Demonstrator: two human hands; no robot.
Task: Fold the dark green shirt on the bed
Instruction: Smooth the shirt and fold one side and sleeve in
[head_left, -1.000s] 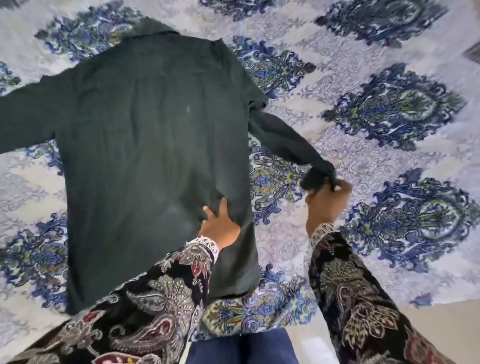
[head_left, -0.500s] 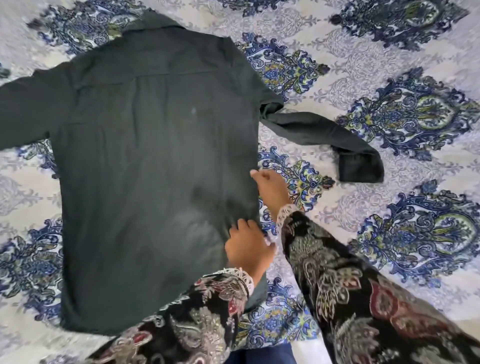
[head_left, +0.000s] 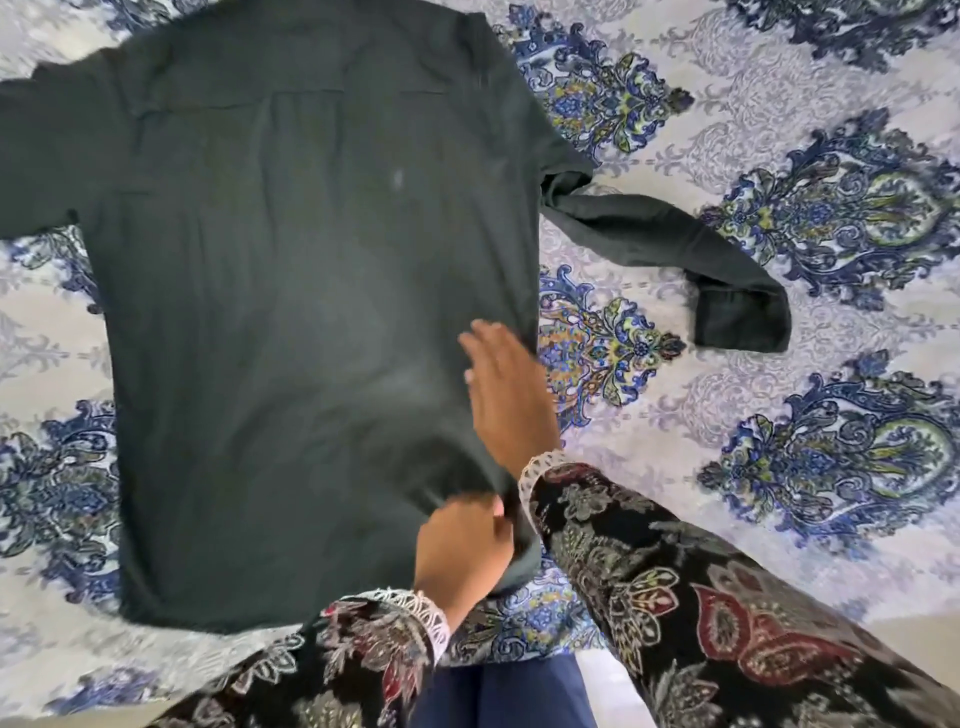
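The fingers of the left hand (head_left: 462, 556) curl around the lower right edge of the dark green shirt (head_left: 291, 322), bunching the cloth near the hem corner; the fingertips themselves are tucked under the fabric and out of sight, and motion blur softens the knuckles. Just above it, the right hand (head_left: 506, 395) lies with its fingers stretched and spread, flat on the shirt close to the same side edge. It pinches nothing. Its thumb side is blurred, so whether the palm presses fully down is hard to tell.

Both wrists come out of lace-trimmed cuffs on dark floral sleeves (head_left: 675, 597), which run off the bottom of the frame. The right forearm crosses over the shirt's corner and hides part of the hem there.

The shirt lies spread, back up, on the bed, over a white cover with blue patterned medallions (head_left: 831, 218). Its collar is cut off by the top edge of the view, and the sleeve on the left runs out past the left edge. The sleeve on the right (head_left: 675, 249) is twisted at the shoulder and bends down to a cuff lying flat on the cover, well apart from both hands. A strip of navy cloth (head_left: 498, 696) shows at the bottom between the two arms; what it is cannot be made out.
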